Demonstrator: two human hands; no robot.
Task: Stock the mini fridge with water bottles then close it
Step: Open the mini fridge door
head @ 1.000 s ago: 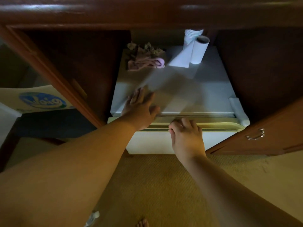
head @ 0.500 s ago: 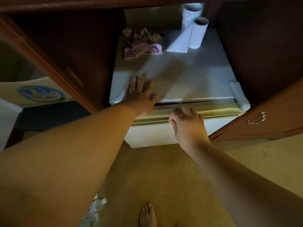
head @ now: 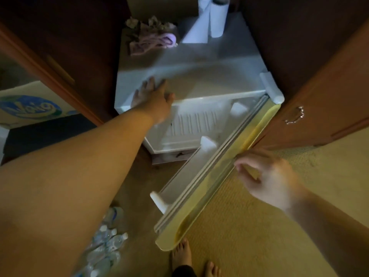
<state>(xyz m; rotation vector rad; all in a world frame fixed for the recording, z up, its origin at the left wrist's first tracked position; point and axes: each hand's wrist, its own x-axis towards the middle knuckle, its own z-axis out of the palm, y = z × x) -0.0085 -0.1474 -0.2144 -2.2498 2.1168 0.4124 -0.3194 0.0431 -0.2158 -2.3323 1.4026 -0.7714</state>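
A white mini fridge (head: 209,62) stands inside a dark wooden cabinet. Its door (head: 215,172) is swung out about halfway toward me, hinged at the right, showing the inner shelf rail. My left hand (head: 151,98) lies flat on the fridge's top front left corner, fingers spread. My right hand (head: 267,176) is at the top edge of the door, fingers curled at it, blurred. Several clear water bottles (head: 107,242) lie in a pack on the carpet at the lower left, partly hidden by my left arm.
On the fridge top sit a pink cloth with dried flowers (head: 151,39) and white paper rolls (head: 217,17). An open cabinet door with a metal handle (head: 295,114) stands right. A cardboard box with a blue logo (head: 30,106) is left. My bare feet (head: 181,254) are near the door's tip.
The fridge door has gone from shut to about half open, swung out toward me by my right hand. My left hand stayed pressed on the fridge top. The view tilted down.
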